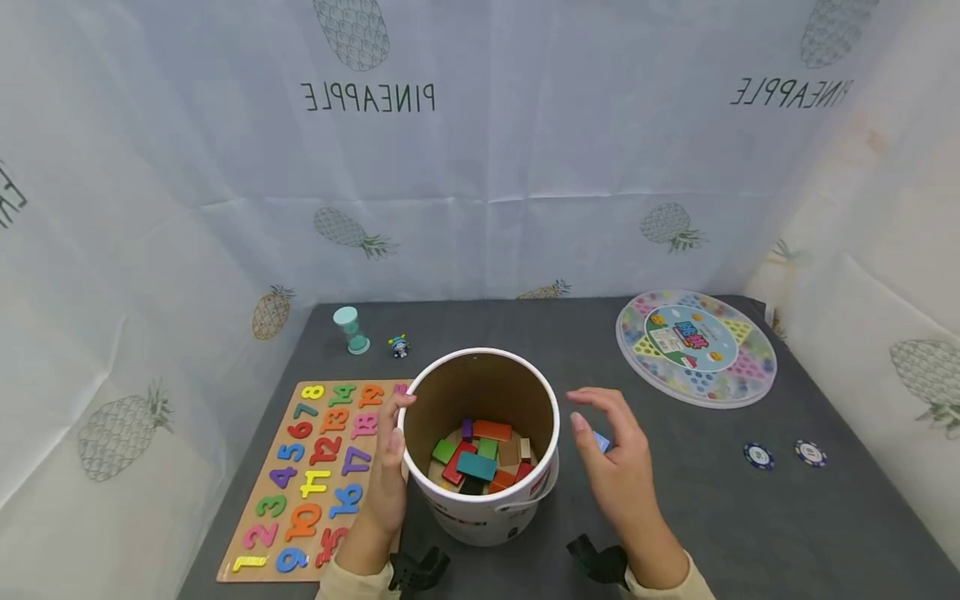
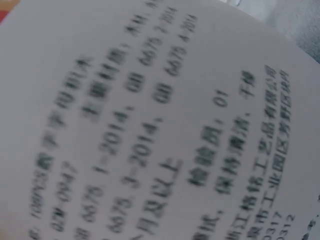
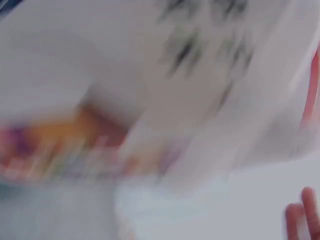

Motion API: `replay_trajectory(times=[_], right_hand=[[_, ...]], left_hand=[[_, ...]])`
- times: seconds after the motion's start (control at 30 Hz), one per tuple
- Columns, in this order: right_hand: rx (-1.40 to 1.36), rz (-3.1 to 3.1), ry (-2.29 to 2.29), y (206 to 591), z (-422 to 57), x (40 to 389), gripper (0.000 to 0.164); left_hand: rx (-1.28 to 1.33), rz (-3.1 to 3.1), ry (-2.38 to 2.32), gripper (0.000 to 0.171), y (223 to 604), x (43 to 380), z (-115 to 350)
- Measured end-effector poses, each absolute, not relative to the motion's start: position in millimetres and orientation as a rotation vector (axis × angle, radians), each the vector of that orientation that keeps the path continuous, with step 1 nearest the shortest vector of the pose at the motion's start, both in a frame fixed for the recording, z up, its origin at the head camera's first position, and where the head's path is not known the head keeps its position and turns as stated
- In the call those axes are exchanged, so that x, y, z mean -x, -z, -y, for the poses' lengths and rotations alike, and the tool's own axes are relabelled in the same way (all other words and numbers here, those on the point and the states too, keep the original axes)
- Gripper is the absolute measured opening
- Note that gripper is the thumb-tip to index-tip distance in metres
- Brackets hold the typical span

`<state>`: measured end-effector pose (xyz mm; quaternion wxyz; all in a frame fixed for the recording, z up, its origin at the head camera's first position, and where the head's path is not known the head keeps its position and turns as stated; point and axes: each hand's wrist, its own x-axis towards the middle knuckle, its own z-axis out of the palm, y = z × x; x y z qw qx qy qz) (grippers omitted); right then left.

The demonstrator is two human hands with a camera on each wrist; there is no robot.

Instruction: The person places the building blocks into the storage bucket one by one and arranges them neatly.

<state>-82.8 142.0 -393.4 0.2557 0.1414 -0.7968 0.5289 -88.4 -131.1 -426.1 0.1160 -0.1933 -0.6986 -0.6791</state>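
Observation:
A white bucket point(image 1: 480, 529) with a pale handle point(image 1: 536, 498) stands upright at the table's middle. Inside lie several coloured wooden blocks point(image 1: 477, 467). My left hand point(image 1: 385, 479) is against the bucket's left side, its fingertips and thumb at the rim. Beside the right side, my right hand point(image 1: 617, 462) is held apart from the bucket with fingers spread and slightly bent. A small light-blue piece point(image 1: 602, 442) is partly hidden behind that hand. Printed text covers the bucket wall point(image 2: 150, 115) in the left wrist view. The right wrist view is blurred, with fingertips point(image 3: 302, 215) at lower right.
A wooden number board point(image 1: 288, 458) lies left of the bucket. Behind it stand a teal hourglass point(image 1: 352, 330) and a tiny figurine point(image 1: 399, 346). A round game board point(image 1: 697, 346) lies at the back right, with two poker chips point(image 1: 759, 456) in front of it.

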Motion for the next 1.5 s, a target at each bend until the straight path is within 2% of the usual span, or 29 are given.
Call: replay_trajectory(times=[0.13,0.3,0.47,0.6,0.73,0.83,1.17,1.37,1.5], right_hand=[[-0.07,2.579,-1.335,427.0,-175.7,90.2,0.042],[0.129,3.02,-1.038,460.3,-207.8,89.0,0.056],[0.145,3.093,-1.0,485.9,-219.8,89.4,0.052],[0.108,3.046,-1.073,499.2,-222.2,94.1,0.041],[0.112,3.001,-1.165,503.3,-228.7,96.8,0.028],[0.129,3.006,-1.202,503.6,-234.4,94.6,0.026],[0.19,2.951,-1.269,506.3,-237.3,86.9,0.027],[0.358,2.827,-1.422,503.0,-234.2,84.9,0.04],[0.39,2.743,-1.367,488.6,-232.7,85.2,0.044]], left_hand=[[0.548,2.069,2.005,0.045,422.8,84.8,132.8],[0.557,2.082,1.978,0.048,424.1,82.2,135.4],[0.611,2.046,1.979,0.047,425.5,85.1,137.8],[0.599,2.044,1.988,0.047,425.7,86.2,138.5],[0.601,2.024,2.008,0.047,426.6,86.3,137.7],[0.622,1.998,2.031,0.046,427.7,86.4,135.8],[0.614,2.026,1.997,0.046,428.7,92.6,132.3],[0.598,2.036,2.005,0.046,430.0,89.5,134.8],[0.622,2.031,2.019,0.046,428.0,91.1,133.3]])
